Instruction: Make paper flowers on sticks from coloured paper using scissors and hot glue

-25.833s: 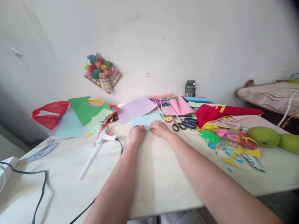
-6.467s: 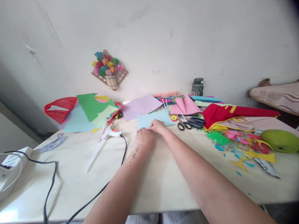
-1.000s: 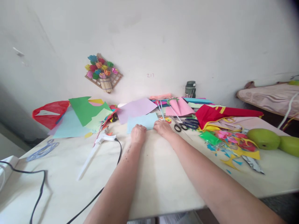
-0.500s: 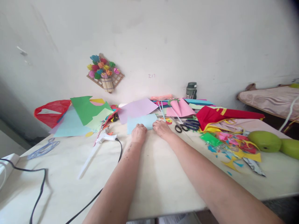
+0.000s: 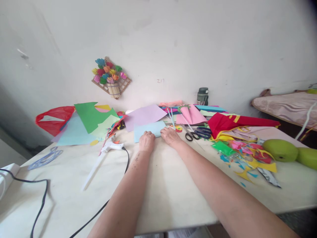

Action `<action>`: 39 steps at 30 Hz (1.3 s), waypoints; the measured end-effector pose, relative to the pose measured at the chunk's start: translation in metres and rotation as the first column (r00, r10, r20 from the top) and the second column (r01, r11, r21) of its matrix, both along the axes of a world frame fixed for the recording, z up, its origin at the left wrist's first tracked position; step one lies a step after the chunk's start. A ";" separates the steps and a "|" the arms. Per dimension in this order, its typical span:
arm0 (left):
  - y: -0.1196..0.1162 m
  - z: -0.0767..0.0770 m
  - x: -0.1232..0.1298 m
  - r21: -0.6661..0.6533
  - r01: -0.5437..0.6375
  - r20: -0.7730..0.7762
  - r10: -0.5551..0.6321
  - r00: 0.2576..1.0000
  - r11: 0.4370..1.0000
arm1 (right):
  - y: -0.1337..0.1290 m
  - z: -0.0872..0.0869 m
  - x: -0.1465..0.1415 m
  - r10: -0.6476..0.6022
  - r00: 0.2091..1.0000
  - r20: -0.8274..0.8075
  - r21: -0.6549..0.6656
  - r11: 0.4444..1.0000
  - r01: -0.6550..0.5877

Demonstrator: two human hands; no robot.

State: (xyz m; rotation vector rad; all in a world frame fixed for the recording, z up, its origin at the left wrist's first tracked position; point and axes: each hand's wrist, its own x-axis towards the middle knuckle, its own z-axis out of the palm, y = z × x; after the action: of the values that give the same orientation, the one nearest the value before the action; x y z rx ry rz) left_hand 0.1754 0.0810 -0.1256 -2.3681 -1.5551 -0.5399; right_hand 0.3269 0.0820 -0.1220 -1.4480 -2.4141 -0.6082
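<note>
A light blue sheet of paper (image 5: 156,126) lies flat on the table, apparently folded, in front of a lilac sheet (image 5: 146,116). At its near edge rests my left hand (image 5: 147,141), fingers curled down on the paper. My right hand (image 5: 170,136) is closed at the right end of the same edge, its fingertips pinching the paper. Parts of the near edge are hidden under my fingers. Just right of my right hand lie black-handled scissors (image 5: 192,135) and a small red and yellow paper piece (image 5: 178,129).
A white glue gun (image 5: 112,146) with a dark cord lies to the left. Coloured sheets, including a green one (image 5: 92,116), spread behind it. On the right are a red cloth (image 5: 235,123), paper scraps (image 5: 247,165) and a green cushion-like object (image 5: 281,149). A bottle (image 5: 202,96) stands by the wall.
My right hand has shifted very slightly left along the paper's near edge. Both hands stay on the light blue paper, and the rest looks the same.
</note>
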 end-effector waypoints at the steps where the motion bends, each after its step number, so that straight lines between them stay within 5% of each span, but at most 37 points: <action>1: 0.000 0.000 0.000 -0.004 -0.002 0.003 0.002 1.000 1.000 | 0.000 0.001 0.000 -0.012 1.000 -0.025 -0.006 1.000 0.012; 12: -0.009 0.005 -0.004 -0.038 0.024 0.114 -0.020 0.993 0.999 | -0.001 -0.003 0.015 0.013 0.998 -0.061 -0.073 0.997 -0.018; 28: 0.002 0.002 -0.006 -0.028 0.105 0.179 -0.099 0.979 0.994 | 0.000 -0.008 0.004 -0.071 0.924 -0.376 -0.135 0.991 0.021; 39: 0.004 -0.001 -0.009 -0.170 0.140 0.451 -0.049 0.891 0.975 | 0.001 -0.009 0.007 -0.065 0.821 -0.568 -0.190 0.980 -0.054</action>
State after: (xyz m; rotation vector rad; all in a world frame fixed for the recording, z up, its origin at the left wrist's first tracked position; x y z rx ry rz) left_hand 0.1661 0.0852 -0.1261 -2.6115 -1.7492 -1.0600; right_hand 0.3338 0.0827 -0.1309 -1.4470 -2.0181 0.0859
